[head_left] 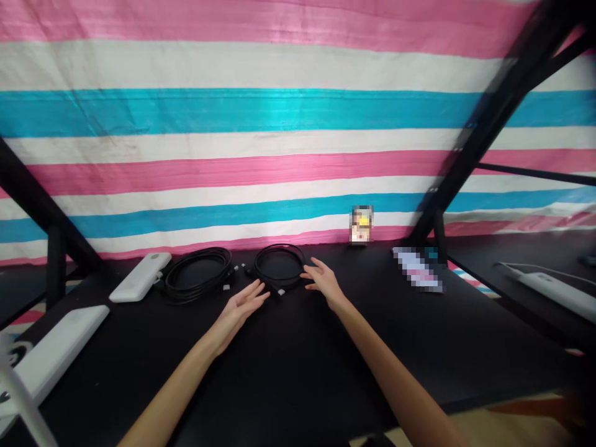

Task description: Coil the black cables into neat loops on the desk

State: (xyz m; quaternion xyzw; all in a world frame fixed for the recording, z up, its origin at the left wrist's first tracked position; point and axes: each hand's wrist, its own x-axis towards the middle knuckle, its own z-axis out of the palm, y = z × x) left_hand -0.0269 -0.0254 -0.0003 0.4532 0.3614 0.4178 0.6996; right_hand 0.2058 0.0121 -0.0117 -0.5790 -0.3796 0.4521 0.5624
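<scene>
A small coiled black cable (266, 277) with light metal plugs lies on the black tabletop (279, 360), toward the back. Just in front of its left side is my left hand (241, 307), fingers stretched out and holding nothing. My right hand (323, 282) is at the coil's right edge with its fingers spread; whether the fingertips touch the cable I cannot tell. Left of it sits a larger, thicker coil of black cable (172, 287), its plugs pointing toward the smaller coil.
White power bank (140, 277) beside the larger coil; a longer white device (69, 344) nearer me at left. A small blurred upright item (361, 225) stands at the back, a blurred flat packet (418, 269) at right. Black frame bars (484, 124) slant up both sides before striped sheeting (261, 112).
</scene>
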